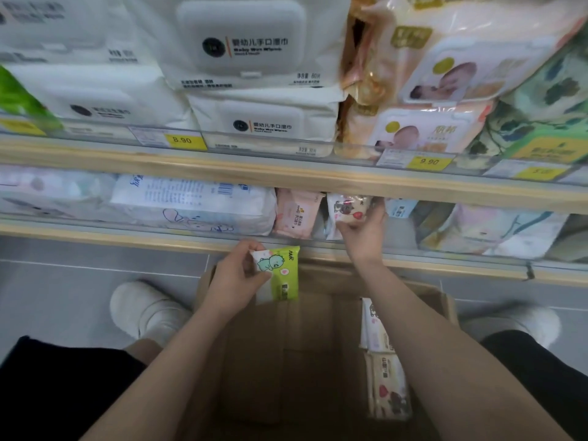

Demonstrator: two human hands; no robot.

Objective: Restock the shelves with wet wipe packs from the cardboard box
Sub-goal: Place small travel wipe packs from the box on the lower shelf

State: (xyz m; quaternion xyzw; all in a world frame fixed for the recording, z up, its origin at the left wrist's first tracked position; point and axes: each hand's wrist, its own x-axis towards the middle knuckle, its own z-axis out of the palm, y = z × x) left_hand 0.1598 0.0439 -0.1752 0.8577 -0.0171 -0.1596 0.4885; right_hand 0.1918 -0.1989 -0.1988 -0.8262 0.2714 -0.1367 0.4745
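since the packs are soft film pouches w/ damp sheets inside, they should handle as light, squashy and a bit slick, so a pinch across the short edges or a wrap round the body looks safer than a fingertip hold on the glossy face. the left hand (234,275) grips a green wipe pack (281,272) just over the cardboard box (318,345), thumb on the front and fingers curled behind; the pack sits upright, below the lower shelf's front lip. the right hand (361,232) has its fingers wrapped round a cream printed pack (348,208) and holds it at the lower shelf (159,235), in the gap just beside a pink pack (296,214); whether it already rests on the shelf board can't be told. more packs (385,370) stand on edge along the box's right wall, rest of the box floor mostly bare cardboard. no surface here: the box sits on a grey tiled floor (63,281) between two white shoes (143,308), close to the shelving. the upper shelf (254,173) carries big white wipe packs (248,43) and yellow price tags (183,141). the slot is tight, so the pack likely needs to go in narrow-edge first.
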